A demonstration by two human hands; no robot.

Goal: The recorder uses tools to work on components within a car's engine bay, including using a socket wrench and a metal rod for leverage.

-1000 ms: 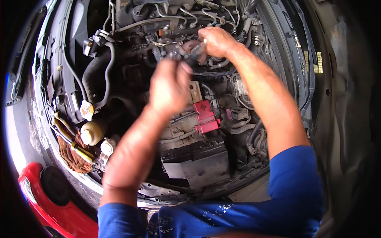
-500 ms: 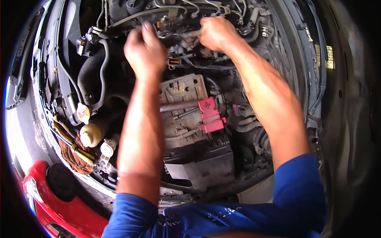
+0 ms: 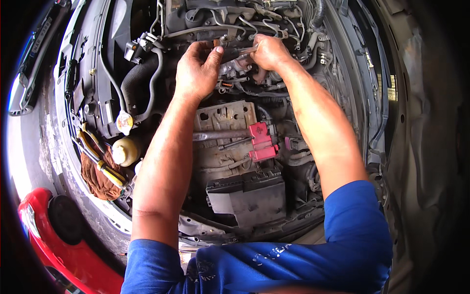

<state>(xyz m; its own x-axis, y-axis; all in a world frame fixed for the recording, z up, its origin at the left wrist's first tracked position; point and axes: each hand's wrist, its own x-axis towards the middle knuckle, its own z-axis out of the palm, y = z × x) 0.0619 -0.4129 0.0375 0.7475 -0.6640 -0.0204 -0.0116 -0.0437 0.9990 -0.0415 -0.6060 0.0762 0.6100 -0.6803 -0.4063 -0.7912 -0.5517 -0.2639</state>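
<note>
My left hand [image 3: 199, 69] is over the far part of the engine bay, thumb raised and held apart from the curled fingers. Nothing shows between them, though the fingertips are partly hidden. Just beyond it sits a small orange-brown piece [image 3: 216, 43]. My right hand [image 3: 271, 52] is closed around the end of a bar-shaped metal piece [image 3: 243, 51], which points left toward my left hand. Its exact kind is not clear. Below both hands lie grimy metal engine parts [image 3: 235, 66], and beyond them thin metal pipes [image 3: 248, 30] run across the engine.
A red terminal cover [image 3: 260, 142] sits by a bare metal tray [image 3: 230, 113]. Nearer is a black box [image 3: 249, 198]. Yellow-handled pliers [image 3: 110, 172] rest on a brown cloth [image 3: 97, 181] at left, beside a pale reservoir [image 3: 125, 151]. A ribbed black hose [image 3: 137, 81] rises behind.
The view has shifted, showing more of the far engine. My left hand has moved right, closer to my right hand, and its thumb now stands apart. My right hand stays closed at the metal piece.
</note>
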